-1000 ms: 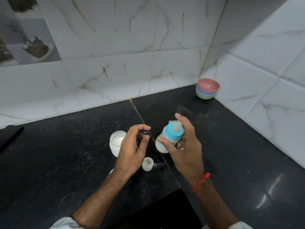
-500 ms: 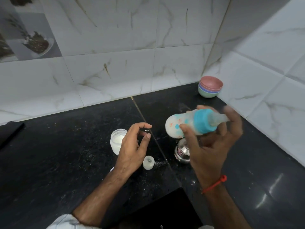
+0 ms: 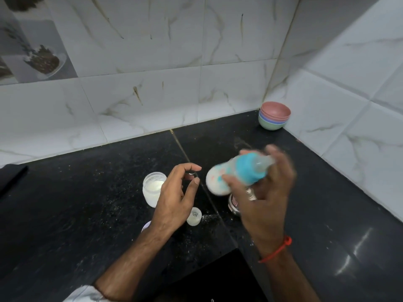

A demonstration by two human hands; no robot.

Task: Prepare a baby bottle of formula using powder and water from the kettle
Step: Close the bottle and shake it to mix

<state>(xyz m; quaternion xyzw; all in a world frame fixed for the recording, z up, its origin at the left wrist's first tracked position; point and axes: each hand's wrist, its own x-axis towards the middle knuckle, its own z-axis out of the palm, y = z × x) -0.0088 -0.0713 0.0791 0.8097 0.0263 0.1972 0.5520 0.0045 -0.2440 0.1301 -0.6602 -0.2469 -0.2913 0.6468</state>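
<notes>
Stacked bowls sit in the black counter's tiled corner.

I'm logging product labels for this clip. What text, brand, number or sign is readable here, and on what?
None can be read.
Small steel container behind the right hand: a red and white label, too small and mostly hidden.
Baby bottle in that hand: coloured prints only, motion-blurred.
Jar of white powder: no label visible.
Stack of bowls: no markings.
</notes>
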